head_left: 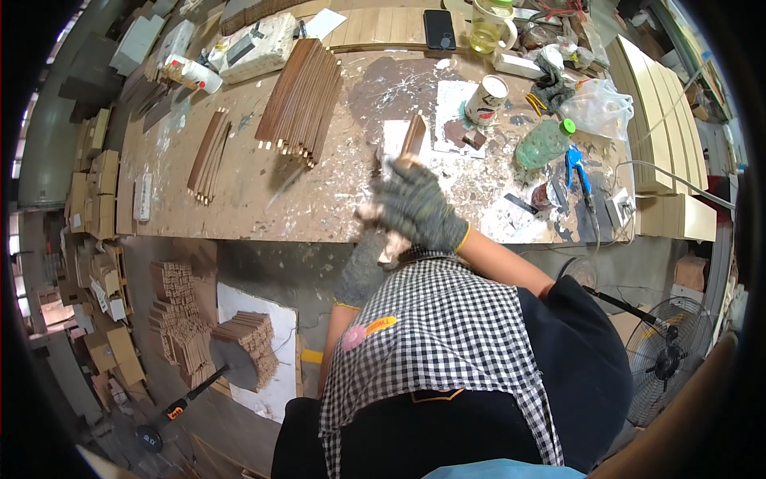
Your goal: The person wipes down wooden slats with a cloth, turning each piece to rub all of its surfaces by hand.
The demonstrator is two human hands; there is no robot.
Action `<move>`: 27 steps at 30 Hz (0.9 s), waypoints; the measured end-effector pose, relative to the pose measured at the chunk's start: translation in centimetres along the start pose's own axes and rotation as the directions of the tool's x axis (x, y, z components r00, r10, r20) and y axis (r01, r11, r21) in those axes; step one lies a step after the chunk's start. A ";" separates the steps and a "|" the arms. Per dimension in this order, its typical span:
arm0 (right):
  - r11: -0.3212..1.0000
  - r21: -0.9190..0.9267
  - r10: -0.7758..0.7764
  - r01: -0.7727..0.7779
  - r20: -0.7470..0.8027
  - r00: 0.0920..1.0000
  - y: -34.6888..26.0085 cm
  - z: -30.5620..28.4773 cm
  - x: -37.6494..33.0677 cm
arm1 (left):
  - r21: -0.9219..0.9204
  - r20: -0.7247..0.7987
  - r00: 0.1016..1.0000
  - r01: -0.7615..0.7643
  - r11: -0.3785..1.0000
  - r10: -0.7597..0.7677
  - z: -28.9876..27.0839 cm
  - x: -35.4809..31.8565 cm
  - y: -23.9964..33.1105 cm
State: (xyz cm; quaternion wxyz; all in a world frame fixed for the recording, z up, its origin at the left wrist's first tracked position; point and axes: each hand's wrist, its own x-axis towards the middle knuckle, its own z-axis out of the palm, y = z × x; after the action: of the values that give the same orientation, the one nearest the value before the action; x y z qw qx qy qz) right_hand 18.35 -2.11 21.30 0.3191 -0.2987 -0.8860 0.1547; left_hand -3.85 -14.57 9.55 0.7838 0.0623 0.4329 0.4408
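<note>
Both of my hands wear grey knit gloves and meet at the table's near edge. My right hand point(419, 209) is closed over a brown wooden strip point(414, 136), whose far end points away from me past its fingers. Just below and to the left, my left hand point(365, 265) is partly hidden under the right one. Its fingers are blurred, so their grip does not show. Bare-looking fingertips appear between the two gloves. A sheet of white paper lies under the strip's far end. To the left is a stack of similar brown strips point(302, 100).
A smaller group of strips point(209, 160) lies further left on the stained worktable point(239, 172). At right are a tin can point(486, 100), a green bottle point(540, 145), a blue air gun point(578, 169) and a plastic bag point(600, 108). A fan point(666, 361) stands at lower right.
</note>
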 end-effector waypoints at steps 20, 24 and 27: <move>0.981 -0.062 -0.175 0.185 0.143 0.974 -1.5 0.5 0.8 | -0.382 -0.105 0.992 0.022 0.924 -0.067 7.5 0.4 4.3; 0.913 0.061 -0.404 0.402 0.248 0.880 -3.1 -0.7 0.6 | -0.360 -0.012 1.000 -0.014 0.933 0.010 6.5 1.2 3.3; 0.202 0.934 -0.016 -0.294 0.303 0.953 -0.9 -1.0 1.1 | -0.406 0.048 0.997 -0.042 0.913 0.067 5.8 3.7 2.9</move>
State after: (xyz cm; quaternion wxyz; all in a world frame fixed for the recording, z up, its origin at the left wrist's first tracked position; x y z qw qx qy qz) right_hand 17.93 -2.04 23.00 0.3071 -0.0904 -0.5938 0.7381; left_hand -0.56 -8.47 12.23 0.7799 -0.0760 0.3066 0.5404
